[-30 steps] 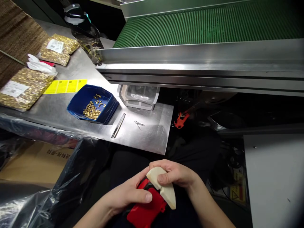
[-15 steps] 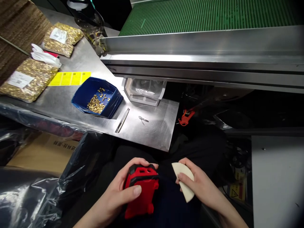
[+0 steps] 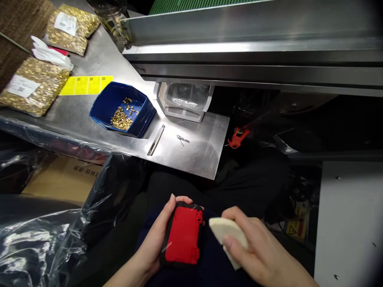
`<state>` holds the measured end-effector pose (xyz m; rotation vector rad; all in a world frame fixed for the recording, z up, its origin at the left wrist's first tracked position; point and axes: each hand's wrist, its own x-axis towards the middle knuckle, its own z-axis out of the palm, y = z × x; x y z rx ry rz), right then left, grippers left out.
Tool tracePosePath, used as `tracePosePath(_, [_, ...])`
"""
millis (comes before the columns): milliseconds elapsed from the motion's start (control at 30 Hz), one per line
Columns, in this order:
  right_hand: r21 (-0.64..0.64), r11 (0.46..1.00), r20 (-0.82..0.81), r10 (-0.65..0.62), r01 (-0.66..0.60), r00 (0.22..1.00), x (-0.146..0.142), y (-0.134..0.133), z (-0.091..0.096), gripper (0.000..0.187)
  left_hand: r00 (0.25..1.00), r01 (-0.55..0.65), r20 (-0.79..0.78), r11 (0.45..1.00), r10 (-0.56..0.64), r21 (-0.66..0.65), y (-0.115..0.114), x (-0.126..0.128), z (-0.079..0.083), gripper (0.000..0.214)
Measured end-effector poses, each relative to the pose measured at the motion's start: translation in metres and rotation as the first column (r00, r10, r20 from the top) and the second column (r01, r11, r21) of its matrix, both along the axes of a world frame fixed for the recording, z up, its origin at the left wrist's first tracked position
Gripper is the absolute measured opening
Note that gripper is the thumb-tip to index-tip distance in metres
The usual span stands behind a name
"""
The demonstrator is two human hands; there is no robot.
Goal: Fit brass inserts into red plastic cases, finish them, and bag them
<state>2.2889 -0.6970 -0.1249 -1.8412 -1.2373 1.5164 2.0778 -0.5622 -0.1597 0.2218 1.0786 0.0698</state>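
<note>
My left hand [image 3: 157, 243] cups a red and black plastic housing [image 3: 183, 235] over my lap, fingers curled round its left and top edges, its flat red face turned up. My right hand [image 3: 259, 253] grips a cream wedge-shaped pad [image 3: 225, 235], with the pad's tip close to the housing's right edge; whether they touch I cannot tell.
A steel worktop [image 3: 191, 153] lies ahead with a blue tray [image 3: 121, 109] of small brass parts, a thin metal strip [image 3: 156, 140], tweezers [image 3: 182, 139], a white bin [image 3: 185, 99], yellow labels [image 3: 86, 84] and bags of brass parts [image 3: 31, 85]. A conveyor frame [image 3: 254, 40] runs behind. Black plastic sheeting [image 3: 54, 235] fills the left.
My left hand has turned the housing so its flat red face is up. My right hand has brought the pad back toward the housing. The view has tilted downward.
</note>
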Motion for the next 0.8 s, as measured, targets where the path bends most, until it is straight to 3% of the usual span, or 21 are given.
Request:
tracePosePath(100, [0.168,0.954,0.092,0.235,-0.248,0.968,-0.016,0.007,0.003,0.009,0.999,0.024,-0.046,1.000,-0.025,-0.011,-0.001,0.001,0.003,0.051])
tracePosePath(267, [0.253,0.861,0.306,0.361,-0.441,0.881,-0.037,0.013,-0.009,0.010,0.992,0.067,-0.112,0.997,-0.063,0.029,-0.004,0.003,0.001,0.051])
tracePosePath(400, [0.189,0.864,0.433,0.354,-0.467,0.829,-0.035,0.016,-0.010,0.014,0.986,0.120,-0.125,0.991,-0.112,0.057,-0.006,0.002,-0.004,0.046])
tracePosePath(533, [0.173,0.828,0.368,0.448,-0.534,0.814,-0.031,0.021,-0.007,0.007,0.982,0.137,-0.135,0.990,-0.133,0.019,-0.006,0.003,-0.007,0.048])
tracePosePath(667, [0.188,0.807,0.370,0.470,-0.560,0.801,-0.033,0.029,-0.009,0.006,0.973,0.207,-0.137,0.968,-0.188,0.143,-0.006,0.005,-0.006,0.044])
tracePosePath(800, [0.131,0.843,0.383,0.442,-0.521,0.811,-0.033,0.030,-0.012,0.005,0.982,0.147,-0.120,0.989,-0.148,-0.016,-0.007,0.003,-0.008,0.046])
